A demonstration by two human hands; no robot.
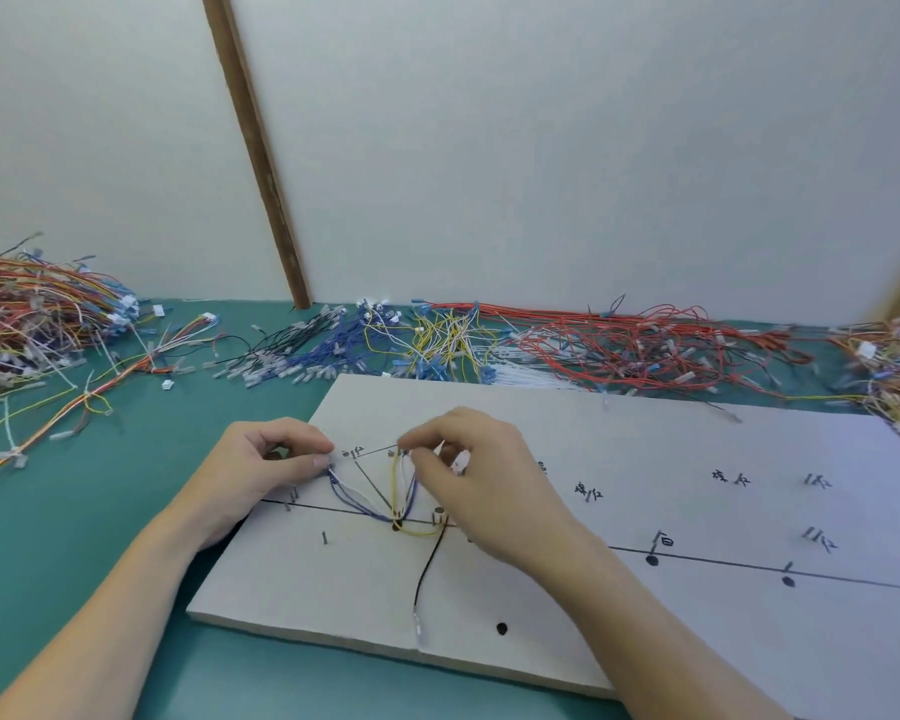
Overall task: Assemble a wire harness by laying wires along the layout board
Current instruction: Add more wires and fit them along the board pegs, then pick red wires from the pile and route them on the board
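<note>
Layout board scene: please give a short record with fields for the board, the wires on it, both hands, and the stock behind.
board: grey layout board on green table
wires on board: blue, white, yellow wires meeting at a pin; black wire running toward the near edge
left hand: pinches wire ends
right hand: pinches wire ends
stock: sorted wire piles along wall

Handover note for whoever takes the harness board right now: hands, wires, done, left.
Left hand: pinching the blue and white wire ends on the layout board.
Right hand: pinching the yellow and blue wire ends.
Done: these wires meet at the black junction dot; a black wire runs toward the near edge.
Left: the board's right part holds no wires; stock wire piles lie behind.
</note>
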